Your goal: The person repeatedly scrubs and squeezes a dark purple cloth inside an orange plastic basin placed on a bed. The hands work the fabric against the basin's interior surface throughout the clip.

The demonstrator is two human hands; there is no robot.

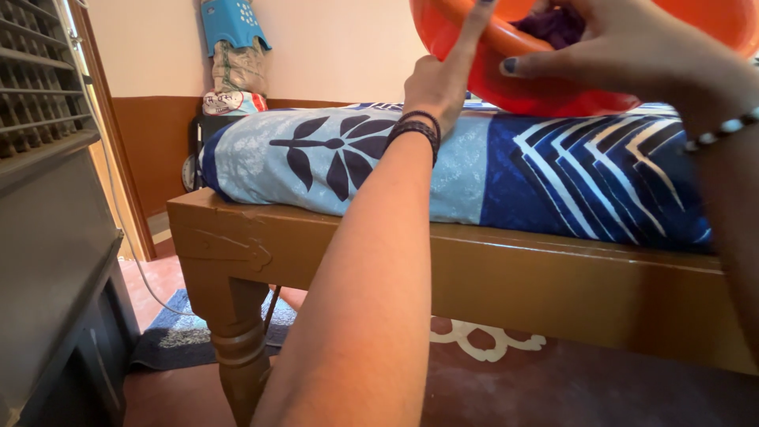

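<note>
orange round plastic tub (pixel 545 87) sits at the top of the view, tipped toward the camera, its lower side resting on or just above the blue-and-white patterned bedsheet (pixel 474 170) that covers the mattress of a brown wooden bed (pixel 316 245). something dark purple, likely cloth (pixel 557 24), shows inside the tub, though too little of it is visible to say more.

both hands are on the tub. the left hand (pixel 439 79) comes up from below, wrist ringed by dark bands, its fingers (pixel 470 32) stretched upward along the tub's left outer wall and reaching the rim; they press flat against the plastic, not curled round it. the right hand (pixel 624 59) comes in from the right side, a beaded bracelet on the wrist, its fingers (pixel 538 65) spread across the tub's front wall, with painted nails showing. whether the thumb hooks over the rim i cannot tell, since the top edge is cut off.

so the tub lies ahead of and above both hands, clamped between them, left hand on its left flank, right hand on its front and right. both are equally near. its open mouth faces up and slightly toward the person.

on the wall behind hangs a light blue plastic basket (pixel 231 24), and a grey cabinet (pixel 47 237) stands at far left.
</note>
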